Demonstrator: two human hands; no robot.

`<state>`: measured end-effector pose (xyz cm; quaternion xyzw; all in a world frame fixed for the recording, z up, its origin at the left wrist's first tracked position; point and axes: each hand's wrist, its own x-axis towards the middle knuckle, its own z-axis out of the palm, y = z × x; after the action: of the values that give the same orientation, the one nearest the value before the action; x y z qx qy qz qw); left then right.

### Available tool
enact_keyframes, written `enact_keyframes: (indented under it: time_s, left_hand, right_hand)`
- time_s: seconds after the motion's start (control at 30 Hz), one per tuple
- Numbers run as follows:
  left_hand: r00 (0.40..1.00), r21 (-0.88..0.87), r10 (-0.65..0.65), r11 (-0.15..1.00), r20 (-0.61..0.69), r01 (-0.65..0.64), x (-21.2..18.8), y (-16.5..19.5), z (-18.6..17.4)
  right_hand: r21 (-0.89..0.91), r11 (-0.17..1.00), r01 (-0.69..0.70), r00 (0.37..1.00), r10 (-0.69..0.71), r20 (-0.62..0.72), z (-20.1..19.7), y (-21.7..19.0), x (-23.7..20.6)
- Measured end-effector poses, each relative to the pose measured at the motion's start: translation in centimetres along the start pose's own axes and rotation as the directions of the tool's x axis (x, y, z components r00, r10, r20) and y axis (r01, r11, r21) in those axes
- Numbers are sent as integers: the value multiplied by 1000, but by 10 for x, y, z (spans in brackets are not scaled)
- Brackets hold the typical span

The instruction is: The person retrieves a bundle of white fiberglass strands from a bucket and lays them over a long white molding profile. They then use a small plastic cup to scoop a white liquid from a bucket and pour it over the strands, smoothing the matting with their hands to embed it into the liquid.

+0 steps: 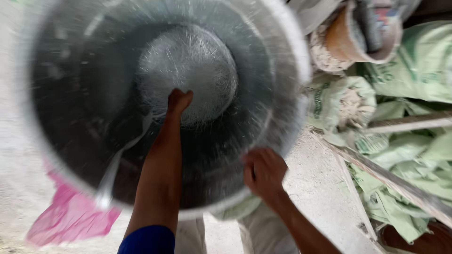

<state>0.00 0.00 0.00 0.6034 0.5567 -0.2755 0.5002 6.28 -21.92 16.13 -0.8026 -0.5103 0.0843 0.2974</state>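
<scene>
Drum: one large metal drum fills the view from above, its scratched round bottom pale at the centre, standing on the dusty concrete floor.
Left hand: your left hand reaches deep inside, down to the bottom's near edge; the fingers look pressed together, though blur hides whether they grip anything.
Right hand: your right hand sits on the drum's near rim, fingers curled over it in a firm clasp.
Doing it well: keep that rim hand tight so the drum does not rock, and keep your forearm clear of the rim's edge while you work the bottom.
Streak: one pale streak runs down the inner wall at the left; I cannot tell what it is.
Around: one pink sheet lies by the drum's near left side; several green sacks, too crumpled to count, pile at the right; one round basket sits at the far right corner.
</scene>
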Motion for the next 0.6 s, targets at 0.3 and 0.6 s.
enact_keyframes:
  time_s: [0.3,0.6]
  left_hand:
    - [998,135,-5,991,63,-4,68,-24,87]
    - [1000,100,-18,995,-13,19,124,-35,59]
  right_hand:
    - [42,975,-220,907,189,377,-69,12,-118]
    - [31,987,-161,896,133,424,-20,75,-176]
